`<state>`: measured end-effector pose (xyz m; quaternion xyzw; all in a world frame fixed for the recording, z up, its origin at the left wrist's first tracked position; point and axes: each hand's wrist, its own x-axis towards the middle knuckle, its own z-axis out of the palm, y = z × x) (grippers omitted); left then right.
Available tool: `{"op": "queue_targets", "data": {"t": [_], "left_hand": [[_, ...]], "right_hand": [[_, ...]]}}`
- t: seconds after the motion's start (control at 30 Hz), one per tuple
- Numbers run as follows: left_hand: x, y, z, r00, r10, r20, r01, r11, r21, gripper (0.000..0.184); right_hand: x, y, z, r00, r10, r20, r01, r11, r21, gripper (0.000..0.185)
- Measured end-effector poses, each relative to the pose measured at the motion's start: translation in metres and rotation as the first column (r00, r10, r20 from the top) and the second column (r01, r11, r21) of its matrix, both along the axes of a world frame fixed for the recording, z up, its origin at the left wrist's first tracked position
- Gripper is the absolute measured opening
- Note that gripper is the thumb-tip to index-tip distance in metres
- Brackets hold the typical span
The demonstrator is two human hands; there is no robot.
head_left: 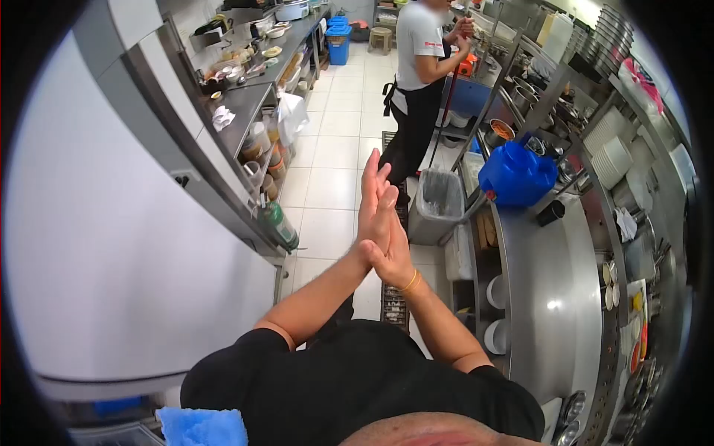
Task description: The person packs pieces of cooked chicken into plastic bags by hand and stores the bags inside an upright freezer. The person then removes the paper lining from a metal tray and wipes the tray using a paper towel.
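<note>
So my left hand (370, 212) and right hand (395, 249) are pressed against each other, both open, fingers stretched out and pointing away from me. I've got a thin yellow band (408, 280) on the right wrist. A floor grate (395, 308) runs underneath them.

Nearest thing is the grey bin (439, 204) with a clear liner, just to the right of my right hand and lower down, not touching it. Further right there's a big blue jerrycan (517, 175) on the steel counter (550, 286), with a black cup (551, 213) beside it.

Left of my left hand, a green bottle (280, 223) is down low near the big white panel (134, 186). Its label is pale, but I can't read it from here.

Ahead of my fingertips, a person (416, 74) in a white shirt and black apron is gripping a red pole (448, 104). That shirt sleeve has red lettering, way too small to make out. Well past the hands, beyond the left counter's end, sit some blue bins (338, 44).
</note>
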<state>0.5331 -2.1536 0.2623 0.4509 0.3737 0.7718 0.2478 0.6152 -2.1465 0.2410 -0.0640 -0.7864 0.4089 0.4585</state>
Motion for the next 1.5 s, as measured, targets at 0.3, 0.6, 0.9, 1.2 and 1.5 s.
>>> {"op": "queue_targets", "data": {"t": [0.3, 0.6, 0.9, 1.2, 1.5], "left_hand": [[-0.133, 0.134, 0.022, 0.982, -0.182, 0.057, 0.181, 0.983, 0.021, 0.068], [-0.241, 0.264, 0.023, 0.964, 0.144, 0.222, -0.173, 0.978, 0.115, 0.066], [-0.314, 0.443, -0.017, 0.965, 0.239, 0.104, -0.247, 0.967, 0.066, 0.069], [-0.372, 0.584, -0.014, 0.966, 0.206, 0.155, -0.218, 0.974, 0.066, 0.069], [-0.471, 0.709, -0.062, 0.928, 0.245, 0.282, -0.221, 0.968, -0.115, 0.063]], "right_hand": [[-0.139, 0.135, 0.011, 0.986, -0.157, -0.048, 0.162, 0.973, 0.165, 0.085], [-0.185, 0.279, 0.035, 0.922, -0.330, -0.202, 0.343, 0.939, 0.028, 0.087], [-0.246, 0.478, 0.005, 0.962, -0.148, -0.231, 0.143, 0.989, -0.038, 0.078], [-0.340, 0.609, 0.010, 0.983, 0.174, 0.051, -0.174, 0.985, -0.001, 0.090], [-0.464, 0.718, -0.040, 0.955, 0.237, 0.181, -0.198, 0.958, -0.210, 0.074]]}}
